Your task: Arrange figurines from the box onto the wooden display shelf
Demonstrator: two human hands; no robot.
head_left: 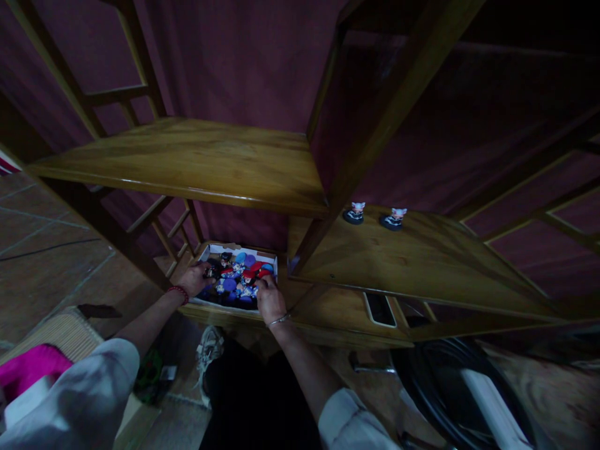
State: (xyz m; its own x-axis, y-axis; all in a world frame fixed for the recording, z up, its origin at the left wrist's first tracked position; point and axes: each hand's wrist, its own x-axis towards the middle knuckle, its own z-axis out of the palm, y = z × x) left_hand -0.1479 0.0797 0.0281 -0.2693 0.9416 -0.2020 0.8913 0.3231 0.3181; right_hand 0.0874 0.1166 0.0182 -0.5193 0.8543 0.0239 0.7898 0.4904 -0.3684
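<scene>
Dim room — wooden shelving [197, 159] stands against a dark maroon wall [244, 62], tiled floor [42, 250] at left.

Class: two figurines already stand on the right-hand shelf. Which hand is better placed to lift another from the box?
Probably the right hand: it rests in the box nearest the two figurines on the shelf.

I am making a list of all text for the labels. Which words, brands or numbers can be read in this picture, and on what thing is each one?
None can be read: the small figures in the white box and the two figures on the shelf are too small and dark.
</scene>
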